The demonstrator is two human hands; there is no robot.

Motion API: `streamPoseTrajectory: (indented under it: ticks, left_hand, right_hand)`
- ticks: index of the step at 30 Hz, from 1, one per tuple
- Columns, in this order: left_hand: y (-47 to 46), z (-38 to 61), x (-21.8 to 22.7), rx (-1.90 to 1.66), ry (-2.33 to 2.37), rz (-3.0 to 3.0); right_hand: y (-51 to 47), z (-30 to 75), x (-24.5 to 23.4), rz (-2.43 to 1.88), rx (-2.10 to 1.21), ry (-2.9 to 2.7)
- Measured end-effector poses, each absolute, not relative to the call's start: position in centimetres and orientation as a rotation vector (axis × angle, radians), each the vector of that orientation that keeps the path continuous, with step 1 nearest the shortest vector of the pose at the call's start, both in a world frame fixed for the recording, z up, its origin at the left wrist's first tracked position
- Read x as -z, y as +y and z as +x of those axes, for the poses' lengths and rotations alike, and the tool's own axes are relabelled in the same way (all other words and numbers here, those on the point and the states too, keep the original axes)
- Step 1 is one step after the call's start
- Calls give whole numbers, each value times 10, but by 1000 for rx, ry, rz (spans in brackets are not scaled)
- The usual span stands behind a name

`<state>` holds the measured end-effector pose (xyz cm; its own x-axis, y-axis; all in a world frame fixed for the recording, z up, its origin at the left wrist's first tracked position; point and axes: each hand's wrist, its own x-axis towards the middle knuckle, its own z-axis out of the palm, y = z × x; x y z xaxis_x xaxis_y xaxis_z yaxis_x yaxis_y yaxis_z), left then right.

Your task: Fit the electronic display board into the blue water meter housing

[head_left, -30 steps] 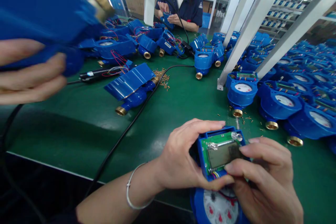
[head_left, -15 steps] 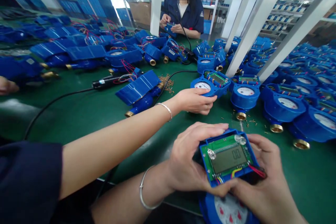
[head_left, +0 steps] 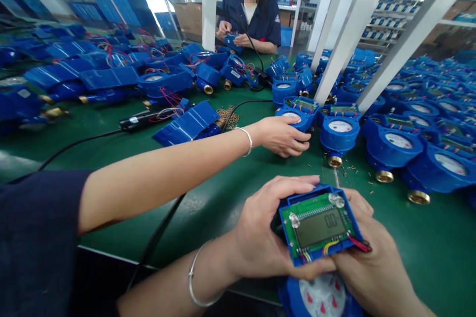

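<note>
Both my hands hold a blue water meter (head_left: 320, 299) at the near table edge; its white dial with red marks shows below. On top of it sits a blue module with a green board and an LCD (head_left: 320, 225) that shows digits. My left hand (head_left: 260, 237) wraps the module's left side, thumb along its bottom edge. From the right and beneath, my right hand (head_left: 375, 277) cups it, near red and yellow wires. A co-worker's bare arm reaches in from the left; that hand (head_left: 282, 136) rests on another blue meter (head_left: 297, 111).
Rows of blue meters (head_left: 394, 141) fill the right of the green table (head_left: 223, 193); more lie at the left (head_left: 107, 79). A black power screwdriver (head_left: 139, 120), its cable (head_left: 163, 228) and small screws (head_left: 227, 114) lie mid-table. White slanted posts (head_left: 345, 44) rise nearby. Another person (head_left: 249, 15) works opposite.
The co-worker's arm came in from the left and set a blue meter down beside the right-hand rows. I tilted the module up, and its LCD now faces me.
</note>
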<state>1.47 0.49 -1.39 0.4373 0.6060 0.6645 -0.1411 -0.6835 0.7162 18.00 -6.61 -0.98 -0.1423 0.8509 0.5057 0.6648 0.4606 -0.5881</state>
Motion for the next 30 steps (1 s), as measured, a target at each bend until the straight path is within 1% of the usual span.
streamPoseTrajectory:
  ticks: [4,9,12,14,15,16,18,20,22,24,26,30]
  left_hand:
    - [4,14,12,-1283,462,2043]
    - [4,15,10,-1349,519,2060]
    - [6,13,9,-1352,540,2074]
    - [7,11,8,-1361,576,2089]
    - [7,11,8,-1360,588,2097]
    - [8,10,8,-1351,596,2102]
    - [7,9,8,-1335,590,2105]
    - [7,9,8,-1311,592,2102]
    - [8,9,8,-1300,597,2104]
    - [9,9,7,-1287,601,2107]
    - [9,8,5,-1274,594,2103]
    - [8,3,-1,-1211,614,2081]
  right_hand:
    - [-67,177,12,-1310,-258,-1849]
    - [-64,180,10,-1317,-239,-1859]
    - [-66,190,8,-1337,-348,-1937]
    - [-70,194,7,-1334,-421,-1870]
    - [-72,194,6,-1324,-386,-1784]
    - [-74,193,6,-1316,-283,-1678]
    - [-76,188,5,-1284,68,-1515]
    - [-75,181,5,-1229,437,-1474]
    - [-71,177,5,-1174,659,-1539]
    - [-67,176,4,-1125,771,-1604]
    - [-64,177,2,-1100,811,-1637]
    - [-66,176,1,-1149,719,-1683]
